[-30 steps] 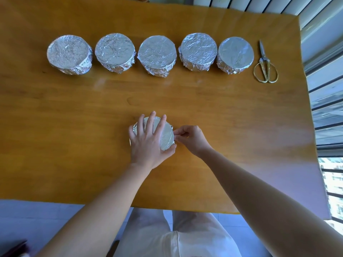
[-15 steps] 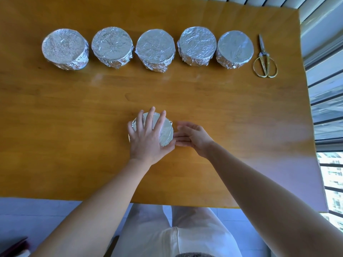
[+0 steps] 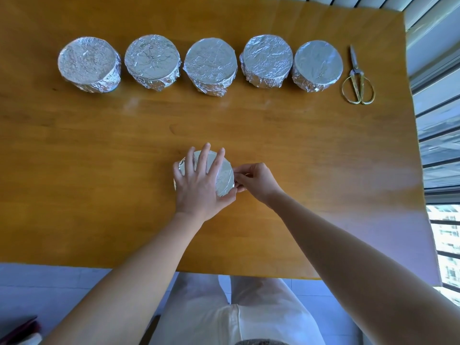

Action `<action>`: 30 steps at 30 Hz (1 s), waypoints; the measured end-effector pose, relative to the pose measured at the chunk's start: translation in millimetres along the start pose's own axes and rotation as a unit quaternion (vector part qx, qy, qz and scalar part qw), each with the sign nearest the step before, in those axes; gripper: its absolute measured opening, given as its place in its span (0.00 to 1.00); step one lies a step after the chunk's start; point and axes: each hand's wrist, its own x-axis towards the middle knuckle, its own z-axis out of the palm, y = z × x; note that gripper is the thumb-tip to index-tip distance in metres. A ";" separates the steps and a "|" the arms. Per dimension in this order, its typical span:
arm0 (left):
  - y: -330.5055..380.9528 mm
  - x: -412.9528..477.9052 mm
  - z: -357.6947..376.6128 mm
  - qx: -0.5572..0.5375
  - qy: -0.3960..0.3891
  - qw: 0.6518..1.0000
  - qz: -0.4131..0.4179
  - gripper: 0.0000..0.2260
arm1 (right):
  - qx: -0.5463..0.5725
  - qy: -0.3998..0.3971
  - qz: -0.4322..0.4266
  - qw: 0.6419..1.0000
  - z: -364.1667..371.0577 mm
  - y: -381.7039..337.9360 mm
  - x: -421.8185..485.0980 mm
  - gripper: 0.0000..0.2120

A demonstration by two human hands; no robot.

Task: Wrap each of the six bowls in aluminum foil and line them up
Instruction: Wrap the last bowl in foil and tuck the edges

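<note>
- Worktop (image 3: 99,145) of orange-brown wood, which we see from above.
- Sixth bowl (image 3: 224,174) sits near the middle of the worktop, a little toward the near side, its top covered in foil. It is well apart from the others.
- Left hand (image 3: 199,181) lies flat on top of the sixth bowl, fingers straight, spread and pointing far. Its grip is apart, pressing rather than clasping.
- Right hand (image 3: 257,181) is at that bowl's right rim with fingers curled. Its grip is together on the foil edge, thumb and fingertips pinching it.
- Five more foil-wrapped bowls stand in a row along the far side: first bowl (image 3: 87,63) at the left, second bowl (image 3: 152,58), third bowl (image 3: 211,63), fourth bowl (image 3: 267,58), and fifth bowl (image 3: 318,62) at the right.
- They stand close side by side; we cannot tell whether any touch.
- Scissors (image 3: 358,83) with gold handles lie just right of the fifth bowl, blades closed and pointing far.
- White trousers (image 3: 224,319) show below the worktop's near edge.
</note>
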 end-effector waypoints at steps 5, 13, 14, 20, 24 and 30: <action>-1.4 -0.7 -0.6 -0.005 0.001 1.000 0.011 0.40 | 0.010 -0.066 -0.009 0.998 -7.0 1.8 -1.0 0.17; -1.7 -1.4 -0.2 -0.006 -0.006 1.000 0.015 0.40 | 0.063 0.017 0.007 0.998 6.5 3.0 -5.0 0.15; -1.9 -1.2 -0.3 -0.008 -0.007 1.000 0.014 0.41 | 0.068 0.027 0.012 0.997 8.6 2.4 -5.5 0.16; -3.5 -0.3 -1.7 -0.010 -0.023 1.000 0.019 0.48 | 0.082 0.003 0.049 0.995 6.1 3.6 -3.7 0.17; -6.5 -1.9 -6.7 -0.024 -0.008 0.999 0.026 0.47 | 0.065 0.015 0.064 0.996 7.2 4.3 -0.6 0.15; -16.1 -4.2 -12.1 -0.093 0.028 0.995 0.004 0.38 | 0.068 0.052 0.096 0.992 6.9 3.6 -5.0 0.12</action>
